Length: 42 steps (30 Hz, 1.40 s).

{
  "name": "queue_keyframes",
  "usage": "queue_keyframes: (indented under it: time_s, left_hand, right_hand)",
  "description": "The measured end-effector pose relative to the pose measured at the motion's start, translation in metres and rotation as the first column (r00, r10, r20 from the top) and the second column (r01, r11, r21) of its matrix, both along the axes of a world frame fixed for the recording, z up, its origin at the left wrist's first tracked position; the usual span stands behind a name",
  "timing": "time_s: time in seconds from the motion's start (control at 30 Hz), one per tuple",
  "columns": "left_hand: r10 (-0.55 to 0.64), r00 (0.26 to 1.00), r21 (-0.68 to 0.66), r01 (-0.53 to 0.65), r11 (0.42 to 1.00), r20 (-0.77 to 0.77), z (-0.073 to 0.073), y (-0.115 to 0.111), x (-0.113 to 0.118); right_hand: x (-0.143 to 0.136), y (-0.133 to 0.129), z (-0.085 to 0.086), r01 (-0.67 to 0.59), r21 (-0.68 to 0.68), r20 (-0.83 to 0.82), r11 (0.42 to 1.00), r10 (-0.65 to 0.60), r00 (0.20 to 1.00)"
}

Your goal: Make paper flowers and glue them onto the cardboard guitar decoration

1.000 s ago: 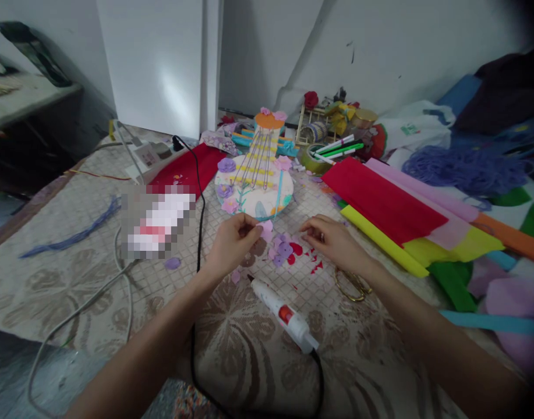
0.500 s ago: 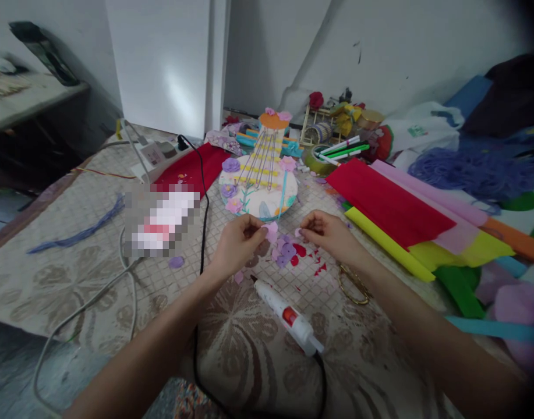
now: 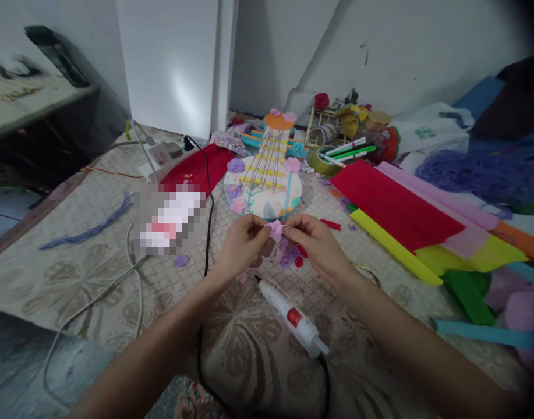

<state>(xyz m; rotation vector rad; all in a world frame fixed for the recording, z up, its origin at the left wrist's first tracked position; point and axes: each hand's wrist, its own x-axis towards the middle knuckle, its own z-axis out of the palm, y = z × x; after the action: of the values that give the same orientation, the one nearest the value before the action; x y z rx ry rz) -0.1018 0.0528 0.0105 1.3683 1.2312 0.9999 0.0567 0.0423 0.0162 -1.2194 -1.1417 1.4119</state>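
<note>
Head view: pink paper flower [image 3: 276, 229] is at ctr of frame, up off the tabletop [image 3: 170, 302] as far as I can tell. L hand [image 3: 243, 244] pinches its left edge, thumb vs. fingers; R hand [image 3: 317, 241] pinches the right edge, so the two nearly meet.

Risks, my judgement: thin paper could crease or tear if both hands pull or squeeze too hard; tips cover the edges, so a bad line-up would be easy to miss. Purple petals [image 3: 287, 253] lie just below, approx. under the R fingertips, & a dropped wrist could scatter them. Glue gun [image 3: 288, 317], lower ctr, has its nozzle toward the hands; if hot (can't tell), a low L wrist might touch it. Black cord [image 3: 209, 221] runs under the L forearm, so a sideways sweep could snag it. Guitar [image 3: 267, 180], upper ctr, is just past the knuckles & could get bumped.

Vs. 0.5 s ago: R hand was apart, w/ a small pale bit at its tips; now it's on the flower. Red strip [image 3: 331, 224] now shows beyond it; scissors [image 3: 370, 272], right of ctr, are mostly hidden by the R forearm.
</note>
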Motion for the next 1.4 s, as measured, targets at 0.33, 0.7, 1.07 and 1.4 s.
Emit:
queue_keyframes:
  time_s: [0.33, 0.7, 1.07, 1.4]
  left_hand:
    - [-0.037, 0.997, -0.032, 0.04, 0.999, 0.07, -0.002, -0.001, 0.001]
    - [-0.09, 0.981, -0.139, 0.115, 0.984, 0.169, 0.0, -0.002, 0.002]
    - [-0.141, 0.972, -0.158, 0.172, 0.972, 0.189, 0.005, -0.001, 0.0]
    - [-0.202, 0.968, -0.145, 0.223, 0.964, 0.151, 0.004, 0.006, -0.009]
  right_hand:
    - [-0.002, 0.002, -0.008, 0.015, 0.031, -0.005, 0.999, -0.015, 1.0]
    - [-0.003, 0.0, -0.009, 0.021, 0.044, -0.006, 0.999, -0.021, 1.0]
    - [-0.002, 0.002, -0.006, 0.006, 0.07, 0.029, 0.998, -0.008, 1.0]
    - [0.006, 0.0, 0.006, -0.104, 0.115, 0.151, 0.988, 0.086, 0.985]
